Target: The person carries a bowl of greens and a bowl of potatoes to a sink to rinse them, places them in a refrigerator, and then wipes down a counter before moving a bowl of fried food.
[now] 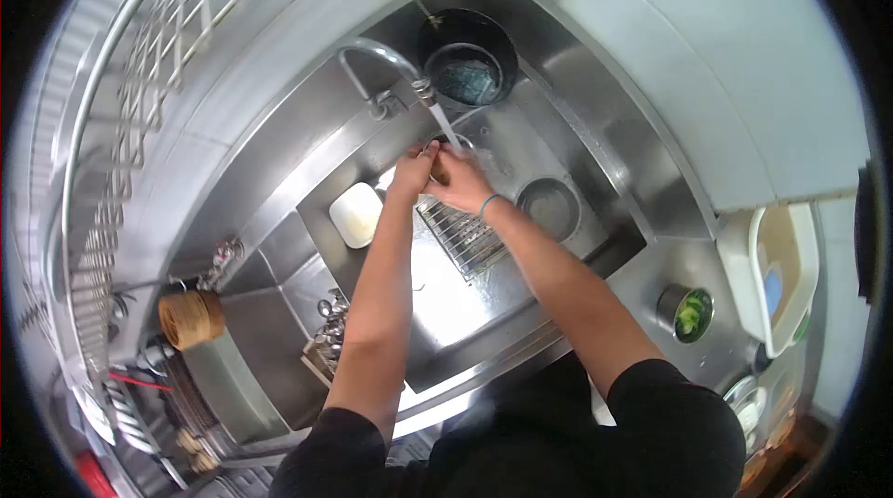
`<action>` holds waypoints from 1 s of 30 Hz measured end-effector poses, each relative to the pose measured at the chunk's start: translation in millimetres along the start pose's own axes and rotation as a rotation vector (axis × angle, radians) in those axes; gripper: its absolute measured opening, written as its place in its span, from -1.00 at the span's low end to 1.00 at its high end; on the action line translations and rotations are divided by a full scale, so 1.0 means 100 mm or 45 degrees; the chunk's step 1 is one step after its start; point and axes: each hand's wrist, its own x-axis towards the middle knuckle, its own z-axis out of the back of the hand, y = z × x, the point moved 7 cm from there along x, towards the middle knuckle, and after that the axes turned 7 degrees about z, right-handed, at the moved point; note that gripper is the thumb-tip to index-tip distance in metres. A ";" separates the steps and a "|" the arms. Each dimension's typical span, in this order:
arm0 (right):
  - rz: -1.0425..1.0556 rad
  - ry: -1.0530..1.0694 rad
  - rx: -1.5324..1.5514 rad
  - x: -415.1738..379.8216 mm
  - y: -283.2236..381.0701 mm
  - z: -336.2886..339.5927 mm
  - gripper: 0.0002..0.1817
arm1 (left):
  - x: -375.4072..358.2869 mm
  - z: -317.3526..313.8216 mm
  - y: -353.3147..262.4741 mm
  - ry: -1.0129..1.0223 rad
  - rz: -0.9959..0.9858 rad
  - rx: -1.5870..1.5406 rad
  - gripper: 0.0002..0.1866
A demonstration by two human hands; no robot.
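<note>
Under the stream from a curved metal faucet (386,52), my left hand (413,172) and my right hand (461,182) are close together. Between them is a small round-rimmed vessel (441,170), mostly hidden by the fingers, and both hands are closed around it. Water (446,127) falls onto it and the right hand's fingertips. A teal band circles my right wrist. Left of my left hand stands a white rectangular container (355,216). Below the hands a wire rack (465,242) lies in the steel sink, with a round metal bowl (549,207) to its right.
A black bucket (507,44) with water inside stands behind the faucet stream. Cutlery (331,317) lies beside my left forearm. On the right counter are a metal pot (664,307) with green leaves and a white basin (744,261). A wire dish rack (130,117) lines the left wall.
</note>
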 end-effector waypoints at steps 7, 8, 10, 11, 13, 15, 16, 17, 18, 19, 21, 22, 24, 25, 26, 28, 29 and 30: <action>-0.076 -0.147 0.147 0.14 -0.63 0.45 -0.65 | -0.23 -0.74 0.59 -0.060 0.122 -1.114 -0.39; -0.114 -0.083 0.167 0.19 -0.69 0.44 -0.68 | -0.29 -0.76 0.56 -0.070 0.125 -1.101 -0.40; -0.194 0.030 0.214 0.27 -0.77 0.37 -0.73 | -0.36 -0.75 0.55 -0.091 0.133 -1.056 -0.41; -0.266 0.075 0.298 0.29 -0.80 0.32 -0.74 | -0.39 -0.75 0.54 -0.098 0.138 -1.074 -0.40; -0.408 0.158 0.465 0.34 -0.74 0.27 -0.76 | -0.39 -0.74 0.58 -0.109 0.142 -1.107 -0.40; -0.440 0.311 0.407 0.36 -0.59 0.28 -0.77 | -0.43 -0.69 0.60 -0.161 0.160 -1.109 -0.40; -0.458 0.388 0.375 0.35 -0.54 0.28 -0.77 | -0.47 -0.68 0.59 -0.185 0.170 -1.112 -0.40; -0.365 0.320 0.230 0.38 -0.58 0.29 -0.77 | -0.51 -0.63 0.58 -0.187 0.155 -1.101 -0.39; -0.269 0.252 0.088 0.40 -0.71 0.26 -0.77 | -0.61 -0.54 0.54 -0.193 0.138 -1.090 -0.39; -0.172 0.183 -0.052 0.42 -0.84 0.23 -0.76 | -0.68 -0.44 0.54 -0.200 0.122 -1.078 -0.39; -0.167 0.119 -0.133 0.42 -1.10 0.18 -0.75 | -0.76 -0.25 0.70 -0.194 0.112 -1.076 -0.39; -0.163 0.085 -0.171 0.46 -1.07 0.19 -0.75 | -0.88 -0.13 0.76 -0.177 0.092 -1.091 -0.39; -0.481 0.323 0.347 0.52 -1.03 0.08 -0.69 | -1.13 0.11 0.83 -0.169 0.068 -1.092 -0.38; -0.639 0.447 0.610 0.50 -0.95 0.00 -0.64 | -1.30 0.22 0.84 -0.181 0.071 -1.080 -0.38; -0.559 0.465 0.671 0.59 -0.89 -0.07 -0.60 | -1.53 0.32 0.78 -0.212 0.071 -1.056 -0.37; -0.395 0.515 0.797 0.85 -0.83 -0.28 -0.49 | -1.81 0.46 0.89 -0.255 0.110 -0.999 -0.32; -0.351 0.490 0.829 0.98 -0.83 -0.37 -0.44 | -1.93 0.51 0.93 -0.280 0.126 -0.971 -0.30; -0.303 0.467 0.862 1.12 -0.85 -0.46 -0.40 | -2.10 0.52 0.90 -0.306 0.148 -0.987 -0.30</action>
